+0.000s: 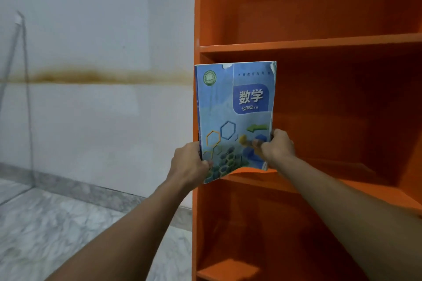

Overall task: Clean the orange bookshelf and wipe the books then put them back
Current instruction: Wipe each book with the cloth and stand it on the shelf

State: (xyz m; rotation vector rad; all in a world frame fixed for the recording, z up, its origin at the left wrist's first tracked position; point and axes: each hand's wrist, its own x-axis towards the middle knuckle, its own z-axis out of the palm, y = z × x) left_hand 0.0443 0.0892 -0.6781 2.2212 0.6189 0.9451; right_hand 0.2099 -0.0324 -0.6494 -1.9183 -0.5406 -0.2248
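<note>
The orange bookshelf (319, 7) is the biggest thing here, tall and bright, and no books show on its boards. Left of the bookshelf is a white wall (91, 29) with a brown stain (91, 76) running across it, and below that a grey marble floor (57, 223).

At the front left edge of the bookshelf, a person holds up a blue maths book (235, 116). It stands straight up with its cover facing out into the room. Its bottom edge is right by the middle board (296, 187); I cannot tell if it touches.

Both arms reach out long toward the bookshelf. The left hand (189, 164) grips the book's bottom left corner. The right hand (278, 146) grips the bottom right edge. On each hand the fingers (205, 163) curl round the book, thumb on the cover, the rest hidden behind.

I think this is the putting-back step. I see no cloth. Next, the book should go deeper into the bookshelf, onto the middle board, against the left side so it does not fall. Then the hands can let go.
</note>
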